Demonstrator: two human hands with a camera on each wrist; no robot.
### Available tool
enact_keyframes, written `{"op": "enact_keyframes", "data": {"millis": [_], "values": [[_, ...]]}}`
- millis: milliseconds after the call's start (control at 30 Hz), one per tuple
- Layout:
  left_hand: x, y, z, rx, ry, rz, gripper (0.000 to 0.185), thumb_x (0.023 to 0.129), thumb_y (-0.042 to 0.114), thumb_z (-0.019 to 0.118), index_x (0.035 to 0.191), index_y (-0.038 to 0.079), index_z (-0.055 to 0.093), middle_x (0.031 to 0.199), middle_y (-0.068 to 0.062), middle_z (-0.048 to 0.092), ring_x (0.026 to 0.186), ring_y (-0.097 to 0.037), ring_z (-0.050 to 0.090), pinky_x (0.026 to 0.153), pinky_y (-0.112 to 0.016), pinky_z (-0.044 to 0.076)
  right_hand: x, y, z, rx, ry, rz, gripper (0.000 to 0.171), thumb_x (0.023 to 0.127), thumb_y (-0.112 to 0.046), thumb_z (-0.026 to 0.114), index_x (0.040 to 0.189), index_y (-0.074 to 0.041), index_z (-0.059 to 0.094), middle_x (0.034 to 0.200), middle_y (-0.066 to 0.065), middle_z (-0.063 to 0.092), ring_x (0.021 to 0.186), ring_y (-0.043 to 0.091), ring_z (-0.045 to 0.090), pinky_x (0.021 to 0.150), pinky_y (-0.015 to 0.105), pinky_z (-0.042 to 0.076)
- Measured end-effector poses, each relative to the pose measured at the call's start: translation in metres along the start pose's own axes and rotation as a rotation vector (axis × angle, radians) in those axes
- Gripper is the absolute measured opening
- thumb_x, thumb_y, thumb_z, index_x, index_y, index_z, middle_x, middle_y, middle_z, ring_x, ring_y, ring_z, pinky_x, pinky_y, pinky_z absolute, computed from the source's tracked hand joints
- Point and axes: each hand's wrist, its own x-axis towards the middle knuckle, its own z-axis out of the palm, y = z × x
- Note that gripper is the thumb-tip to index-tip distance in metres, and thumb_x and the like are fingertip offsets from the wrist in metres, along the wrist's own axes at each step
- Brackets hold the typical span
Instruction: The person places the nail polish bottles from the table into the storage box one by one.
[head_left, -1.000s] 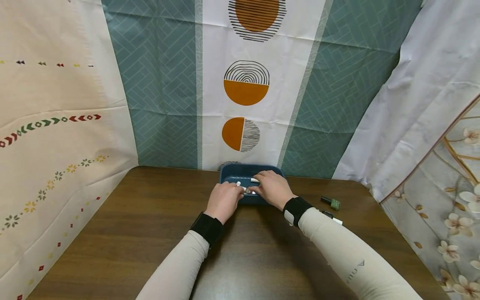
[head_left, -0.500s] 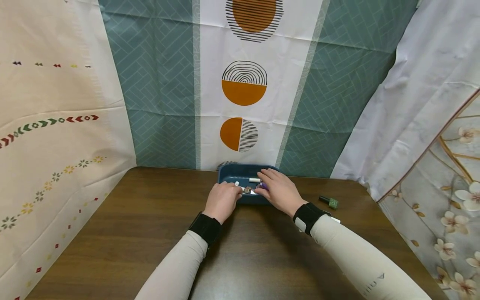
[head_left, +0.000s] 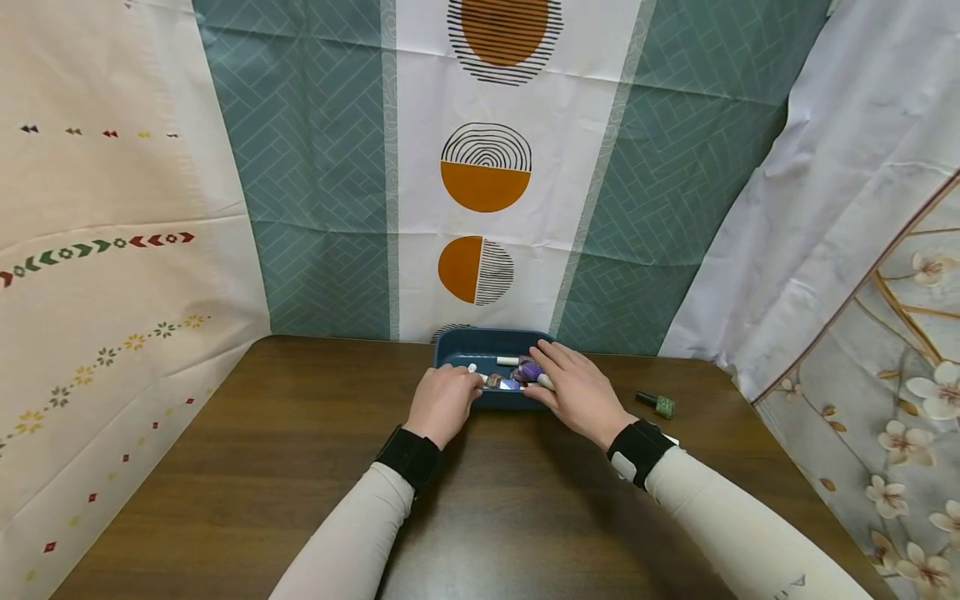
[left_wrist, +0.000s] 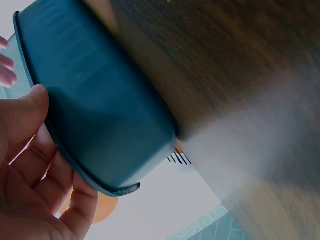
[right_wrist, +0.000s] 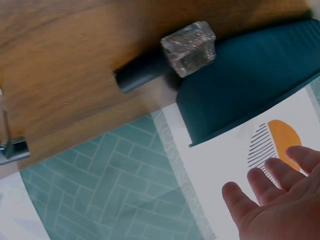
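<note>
A dark blue plastic bin [head_left: 491, 337] stands at the table's far edge, holding several small bottles. My left hand [head_left: 441, 405] grips its near left rim; in the left wrist view the thumb [left_wrist: 30, 107] presses the outer wall and the fingers curl at the rim. My right hand [head_left: 581, 392] hovers at the bin's right end with extended fingers. Close by its fingertips lie a purple bottle [head_left: 531, 371] and a white-capped one [head_left: 507, 361]. In the right wrist view, a glittery nail polish bottle [right_wrist: 190, 48] with a black cap lies beside the bin.
A green nail polish bottle [head_left: 664, 407] lies on the brown table [head_left: 315, 467], right of the bin. A white item [head_left: 671, 439] is mostly hidden behind the right wrist. Patterned cloth [head_left: 322, 167] hangs right behind the table.
My right hand has drawn to the right from the bin's middle and its fingers have straightened, uncovering the purple bottle. The left hand keeps its grip on the rim.
</note>
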Motion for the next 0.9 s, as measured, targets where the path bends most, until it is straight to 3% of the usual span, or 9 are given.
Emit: {"op": "enact_keyframes", "data": {"millis": [233,900], "values": [[-0.001,0.001,-0.001,-0.001,0.027,0.009,0.009,0.102,0.019,0.083,0.109,0.014,0.086,0.098,-0.002,0.080,0.090,-0.025,0.069,0.086,-0.044,0.056,-0.016,0.010,-0.002,-0.017,0.047,-0.034,0.077,0.106,-0.047,0.073,0.165,-0.004,0.049,0.170,0.021,0.046,0.157,0.041,0.043,0.125,0.059,0.035],[-0.002,0.001,0.000,-0.006,0.037,0.019,0.009,0.103,0.020,0.082,0.108,0.014,0.086,0.097,-0.002,0.079,0.090,-0.026,0.069,0.085,-0.044,0.056,-0.051,0.023,-0.001,0.010,0.023,0.016,0.085,0.102,-0.046,0.079,0.166,-0.002,0.046,0.171,0.022,0.044,0.158,0.042,0.041,0.126,0.060,0.033]]}}
